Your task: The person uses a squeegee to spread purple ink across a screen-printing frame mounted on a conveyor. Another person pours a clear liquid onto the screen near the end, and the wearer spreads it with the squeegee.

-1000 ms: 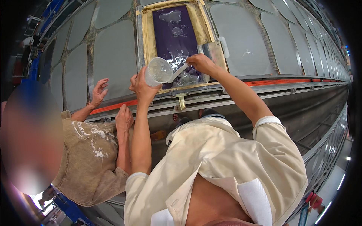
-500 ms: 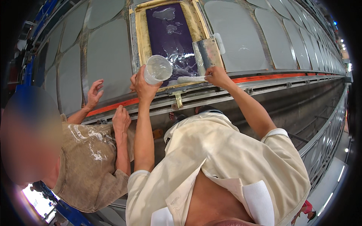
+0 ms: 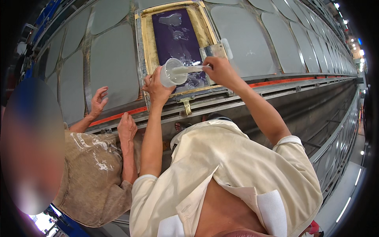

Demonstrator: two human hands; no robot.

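Observation:
My left hand [image 3: 156, 90] is wrapped round a translucent plastic cup [image 3: 168, 80], tilted over the near end of a screen-printing frame [image 3: 147, 43]. Between its fingers my right hand [image 3: 222, 72] grips a pale spatula [image 3: 194, 69], whose blade reaches into the cup's mouth. Beneath lies the purple screen [image 3: 166, 41] inside the frame, with wet, glossy clear puddles on it. A squeegee with a metal face [image 3: 216, 50] rests at the frame's right side, partly hidden behind my right hand.
Grey rounded panels [image 3: 242, 39] line the long table on both sides. An orange-red strip [image 3: 272, 81] and metal rail run along its near edge. At left, a co-worker in a stained brown shirt [image 3: 92, 173] holds both hands [image 3: 127, 127] near that edge.
The spatula has moved left and up from beside the frame's near edge into the cup. My left hand has shifted slightly right with the cup, which now tips more toward the spatula.

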